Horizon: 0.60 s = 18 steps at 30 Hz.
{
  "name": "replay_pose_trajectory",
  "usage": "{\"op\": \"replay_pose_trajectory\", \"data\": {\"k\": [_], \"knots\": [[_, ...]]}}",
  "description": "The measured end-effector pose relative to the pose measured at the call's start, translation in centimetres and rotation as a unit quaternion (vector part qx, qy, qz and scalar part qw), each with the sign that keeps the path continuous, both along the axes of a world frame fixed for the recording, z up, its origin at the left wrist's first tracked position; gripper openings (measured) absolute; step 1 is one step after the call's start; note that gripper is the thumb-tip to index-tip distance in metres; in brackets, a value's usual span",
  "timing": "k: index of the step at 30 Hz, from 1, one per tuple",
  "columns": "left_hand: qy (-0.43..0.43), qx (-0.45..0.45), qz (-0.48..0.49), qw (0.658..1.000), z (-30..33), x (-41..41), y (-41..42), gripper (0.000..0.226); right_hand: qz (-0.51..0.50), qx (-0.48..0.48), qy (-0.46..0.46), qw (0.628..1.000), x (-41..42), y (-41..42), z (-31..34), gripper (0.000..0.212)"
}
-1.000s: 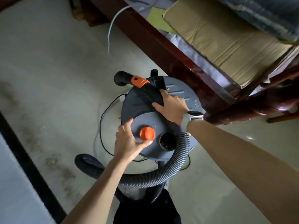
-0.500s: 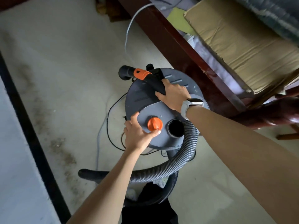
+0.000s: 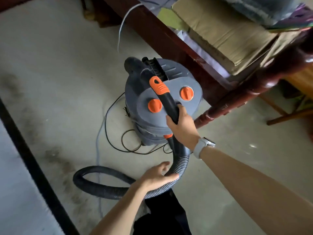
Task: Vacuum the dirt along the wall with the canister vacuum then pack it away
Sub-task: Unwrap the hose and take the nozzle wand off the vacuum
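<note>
**Hose in both hands, dirt off to the left**

Furthest left, the dirt [image 3: 55,160] lies as a dark smear on the floor [image 3: 50,65] along the black strip [image 3: 30,160] at the foot of the wall, well to the left of both hands and a little nearer the person than the canister. The smear runs lengthwise with that strip, from far-left towards near.

Next comes the hose [image 3: 105,185], looping on the floor to the left of the left hand [image 3: 157,177]. That grip is half closed: the fingers and thumb cup the ribbed hose from the side without fully wrapping it, just where the hose bends upward. This hand is the nearer of the two to the dirt.

Above and to the right of it, the right hand [image 3: 182,128] has its grip wrapped firmly round the black handle tube [image 3: 166,102], whose orange collar end points up and away over the lid. The tube's long axis slants from the hand towards the far left.

The canister vacuum [image 3: 169,82] stands directly beyond the right hand, its thin black cord [image 3: 115,126] trailing on the floor at its left. Right of it stands the dark wooden furniture [image 3: 237,92], loaded with cardboard [image 3: 228,31].

As I judge it, the tube must swing leftward and down, since the dirt lies across the left hand's side.
</note>
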<state>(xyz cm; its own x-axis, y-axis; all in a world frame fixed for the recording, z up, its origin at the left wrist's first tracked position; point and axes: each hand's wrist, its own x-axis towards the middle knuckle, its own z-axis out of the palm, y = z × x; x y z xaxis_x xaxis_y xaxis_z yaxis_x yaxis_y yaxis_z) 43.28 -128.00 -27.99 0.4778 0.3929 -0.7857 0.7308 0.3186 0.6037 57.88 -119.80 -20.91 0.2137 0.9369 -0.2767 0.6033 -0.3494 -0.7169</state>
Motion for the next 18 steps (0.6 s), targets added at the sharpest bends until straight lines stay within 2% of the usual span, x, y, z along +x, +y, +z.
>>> {"op": "replay_pose_trajectory", "data": {"k": [2, 5, 8, 10, 13, 18], "knots": [[-0.012, -0.016, -0.029, 0.999, 0.6, -0.3, -2.6, 0.052, -0.049, 0.012, 0.038, 0.998, -0.2, -3.0, 0.4, 0.037], [0.000, 0.041, -0.090, 0.995, 1.0, -1.7, -6.1, 0.053, -0.101, 0.037, 0.063, 0.992, 0.3, -6.6, 1.0, 0.026], [0.067, 0.119, -0.188, 0.973, 0.3, -4.4, -8.9, 0.056, -0.101, 0.046, 0.040, 0.993, 2.0, -10.0, 1.3, 0.024], [0.112, 0.138, -0.236, 0.955, 0.0, -5.5, -10.5, 0.059, -0.098, 0.040, 0.016, 0.994, 3.2, -12.3, 1.6, 0.029], [0.107, 0.159, -0.240, 0.952, 0.8, -3.6, -12.5, 0.056, -0.091, 0.032, -0.055, 0.994, 5.3, -14.4, 2.8, 0.035], [-0.009, 0.132, -0.151, 0.980, 4.1, 7.1, -15.3, 0.044, -0.028, 0.061, -0.264, 0.962, 11.4, -13.4, 8.5, 0.045]]}}
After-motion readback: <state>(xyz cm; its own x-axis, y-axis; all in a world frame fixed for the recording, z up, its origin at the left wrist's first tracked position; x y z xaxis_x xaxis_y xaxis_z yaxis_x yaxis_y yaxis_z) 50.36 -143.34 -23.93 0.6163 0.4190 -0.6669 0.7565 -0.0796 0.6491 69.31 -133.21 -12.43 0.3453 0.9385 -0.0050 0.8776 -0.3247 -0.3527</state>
